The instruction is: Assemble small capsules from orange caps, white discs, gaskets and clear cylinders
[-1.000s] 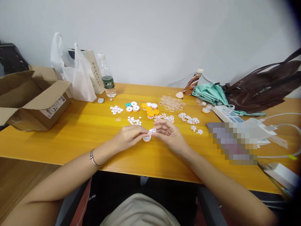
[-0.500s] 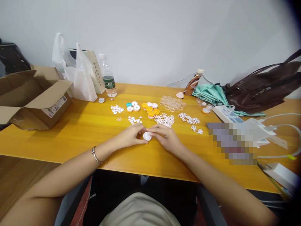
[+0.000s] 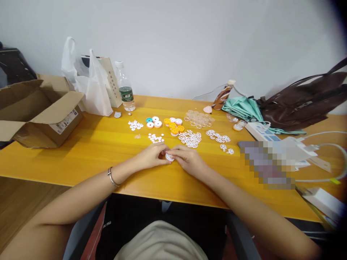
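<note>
Fingers [image 3: 162, 146] of left hand [image 3: 152, 156] and right hand [image 3: 192, 161] grasp a smooth, round white case [image 3: 169, 157].

Left hand [image 3: 155, 155] holds white round part [image 3: 168, 157] — right hand [image 3: 190, 161] touching.

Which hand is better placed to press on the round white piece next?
Probably the right hand: it reaches over the white piece, while the left hand curls around its side.
</note>
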Demonstrator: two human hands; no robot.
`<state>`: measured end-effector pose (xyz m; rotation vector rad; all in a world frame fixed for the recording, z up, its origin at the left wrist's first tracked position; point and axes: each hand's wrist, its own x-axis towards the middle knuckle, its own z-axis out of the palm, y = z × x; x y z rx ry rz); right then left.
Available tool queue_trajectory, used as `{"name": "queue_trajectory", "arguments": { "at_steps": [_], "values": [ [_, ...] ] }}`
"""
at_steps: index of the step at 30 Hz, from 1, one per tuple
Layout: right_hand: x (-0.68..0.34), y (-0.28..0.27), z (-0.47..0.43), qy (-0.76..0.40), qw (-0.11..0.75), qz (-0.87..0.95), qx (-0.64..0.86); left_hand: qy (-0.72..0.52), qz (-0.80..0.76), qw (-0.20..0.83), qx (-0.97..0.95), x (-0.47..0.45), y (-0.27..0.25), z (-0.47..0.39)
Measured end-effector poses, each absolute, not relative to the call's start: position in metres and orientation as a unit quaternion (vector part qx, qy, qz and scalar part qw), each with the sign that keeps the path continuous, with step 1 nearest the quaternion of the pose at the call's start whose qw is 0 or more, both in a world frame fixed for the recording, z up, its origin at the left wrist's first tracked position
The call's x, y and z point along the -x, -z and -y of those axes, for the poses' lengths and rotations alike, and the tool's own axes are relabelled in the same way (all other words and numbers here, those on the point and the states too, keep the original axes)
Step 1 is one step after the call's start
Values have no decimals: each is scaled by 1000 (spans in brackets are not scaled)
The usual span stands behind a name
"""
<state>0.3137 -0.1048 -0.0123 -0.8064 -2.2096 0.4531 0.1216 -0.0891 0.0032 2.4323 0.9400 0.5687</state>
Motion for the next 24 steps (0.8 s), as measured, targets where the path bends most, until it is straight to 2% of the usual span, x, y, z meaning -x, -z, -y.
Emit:
{"name": "queue_trajectory", "arguments": {
  "at_steps": [7, 14, 20, 24],
  "values": [
    [-312, 13, 104, -154, 351, 860, 336, -211, -339, 240, -885, -121, -1, 89],
    [-313, 14, 103, -183, 357, 852, 337, -217, -344, 225, -885, -123, 3, 88],
    [-313, 13, 105, -260, 405, 813, 329, -237, -346, 242, -875, -126, -1, 91],
    [-312, 8, 108, -343, 485, 715, 369, -268, -350, 268, -856, -124, -10, 91]
  ]
}}
